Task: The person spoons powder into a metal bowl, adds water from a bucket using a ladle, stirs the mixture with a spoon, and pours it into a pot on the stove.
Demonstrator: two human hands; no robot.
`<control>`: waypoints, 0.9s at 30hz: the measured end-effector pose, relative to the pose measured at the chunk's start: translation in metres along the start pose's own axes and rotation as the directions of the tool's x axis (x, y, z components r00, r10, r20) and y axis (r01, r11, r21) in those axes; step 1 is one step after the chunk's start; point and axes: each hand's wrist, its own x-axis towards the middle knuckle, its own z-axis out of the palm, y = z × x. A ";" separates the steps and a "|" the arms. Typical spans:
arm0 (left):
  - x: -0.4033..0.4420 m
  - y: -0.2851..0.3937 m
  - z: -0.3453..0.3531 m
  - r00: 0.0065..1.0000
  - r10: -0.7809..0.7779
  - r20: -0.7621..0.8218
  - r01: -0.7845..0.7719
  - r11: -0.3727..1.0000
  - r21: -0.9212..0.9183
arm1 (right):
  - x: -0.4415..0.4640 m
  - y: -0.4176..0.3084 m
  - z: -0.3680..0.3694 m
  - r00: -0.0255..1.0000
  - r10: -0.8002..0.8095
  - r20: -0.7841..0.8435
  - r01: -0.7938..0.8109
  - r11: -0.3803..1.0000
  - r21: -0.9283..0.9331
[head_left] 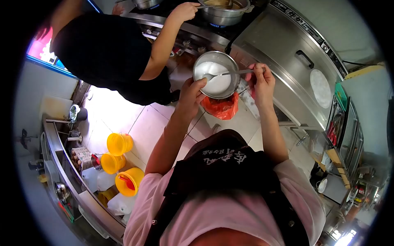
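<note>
My left hand (192, 95) grips the rim of a round metal bowl (235, 82), its thumb over the near left edge. White liquid (218, 84) fills the lower part of the bowl. Between the fingers of my right hand (262, 81) is the handle of a metal spoon (242, 71); the spoon's head dips into the white liquid. Below the bowl hangs or stands a red plastic bag (221, 107), partly hidden by the bowl. I cannot tell what is in the bag.
At the upper left a co-worker in black (106, 57) stirs a pot (221, 15) on a lit gas stove. A steel fryer with a closed lid (275, 45) stands at right. Yellow buckets (116, 144) are on the tiled floor (143, 123), beside a steel counter (74, 176).
</note>
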 end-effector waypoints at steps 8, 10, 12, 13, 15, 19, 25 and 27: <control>0.037 -0.016 0.025 1.000 0.008 -0.012 -0.008 1.000 -0.021 | 0.014 -0.007 -0.040 0.999 -0.043 -0.014 0.037 0.951 -0.308; 0.039 -0.016 0.038 0.999 -0.039 -0.033 0.039 0.999 0.004 | 0.019 0.003 -0.043 0.999 0.041 0.008 -0.039 0.990 -0.137; 0.046 -0.023 0.044 0.997 -0.053 -0.064 0.054 0.998 0.011 | 0.025 0.013 -0.050 0.990 0.138 0.040 -0.140 0.989 0.054; 0.049 -0.025 0.046 0.995 -0.056 -0.083 0.057 0.998 0.016 | 0.028 0.016 -0.055 0.992 0.128 0.016 -0.129 0.988 0.089; 0.053 -0.028 0.050 0.997 -0.021 -0.073 0.024 0.999 0.039 | 0.034 0.019 -0.061 0.994 0.109 -0.028 -0.103 0.982 0.157; 0.061 -0.036 0.054 0.994 -0.057 -0.097 0.061 0.998 0.034 | 0.034 0.004 -0.077 1.000 -0.004 -0.017 0.005 0.999 0.046; 0.076 -0.032 0.060 0.976 -0.165 -0.144 0.158 0.986 -0.059 | 0.017 0.000 -0.099 0.970 -0.225 0.089 0.237 0.959 -0.154; 0.081 -0.030 0.061 0.986 -0.157 -0.057 0.155 0.987 -0.047 | 0.015 0.002 -0.105 0.962 -0.244 0.124 0.264 0.949 -0.175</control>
